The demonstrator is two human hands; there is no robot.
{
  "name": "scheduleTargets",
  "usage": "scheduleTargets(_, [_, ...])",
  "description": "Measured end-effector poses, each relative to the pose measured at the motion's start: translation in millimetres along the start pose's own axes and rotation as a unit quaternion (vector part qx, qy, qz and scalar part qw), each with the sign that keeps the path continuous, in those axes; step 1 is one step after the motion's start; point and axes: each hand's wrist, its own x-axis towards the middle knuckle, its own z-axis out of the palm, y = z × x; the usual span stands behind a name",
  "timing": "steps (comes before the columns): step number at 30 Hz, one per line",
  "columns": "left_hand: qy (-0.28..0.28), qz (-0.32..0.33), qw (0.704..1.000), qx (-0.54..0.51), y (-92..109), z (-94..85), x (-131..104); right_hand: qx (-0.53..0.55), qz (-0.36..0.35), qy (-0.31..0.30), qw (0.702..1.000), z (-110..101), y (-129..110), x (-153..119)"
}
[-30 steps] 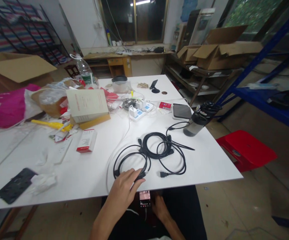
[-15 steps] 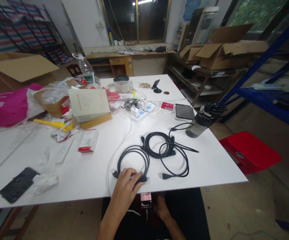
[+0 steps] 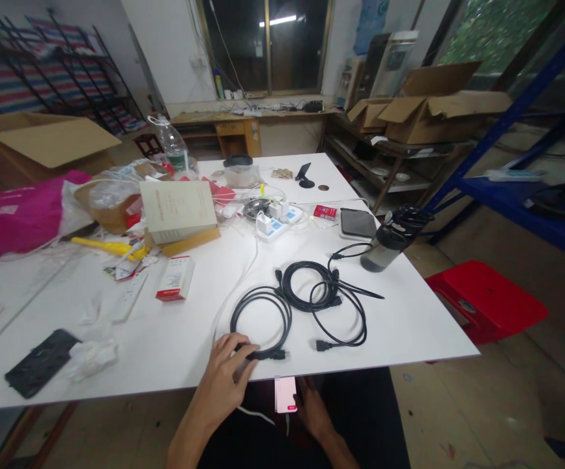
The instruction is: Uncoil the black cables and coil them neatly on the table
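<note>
My left hand [image 3: 228,368] is at the front edge of the white table [image 3: 165,365], its thumb and fingers closed on the lower left of a coiled black cable [image 3: 288,318]. One plug [image 3: 278,355] of that cable sticks out to the right of my fingertips. Below the table edge, a phone [image 3: 285,393] shows a pale pink screen, with a white cord under it. Beside the phone is my right hand [image 3: 314,410], a digit reaching the screen's lower right; its other fingers are mostly hidden in shadow. More black cables [image 3: 309,264] lie looped to the right of the coil.
A dark tumbler [image 3: 392,241] stands at the table's right, near a tablet-like device [image 3: 358,223]. Farther back is a white power strip [image 3: 273,228]. A red-and-white box [image 3: 174,279], a black case [image 3: 42,361] and crumpled tissue [image 3: 94,358] lie left. A red stool [image 3: 487,299] stands right.
My left hand has shifted left along the coil, uncovering more of its lower side. The phone screen has turned from a dark display to pale pink, and my right hand's digit now reaches it.
</note>
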Motion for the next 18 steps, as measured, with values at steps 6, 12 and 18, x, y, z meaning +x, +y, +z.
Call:
scheduleTargets(6, [0.024, 0.014, 1.0, 0.011, -1, 12.0, -2, -0.041, 0.007, -0.044, 0.998, 3, -5, 0])
scheduleTargets(12, [0.088, 0.007, 0.996, 0.012, 17, 5.7, -8, -0.065, 0.027, -0.055, 0.996, 7, -8, 1])
scheduleTargets(18, [0.121, 0.003, 0.993, -0.018, 35, -4.4, -10, -0.058, 0.02, -0.051, 0.997, 8, -8, -9])
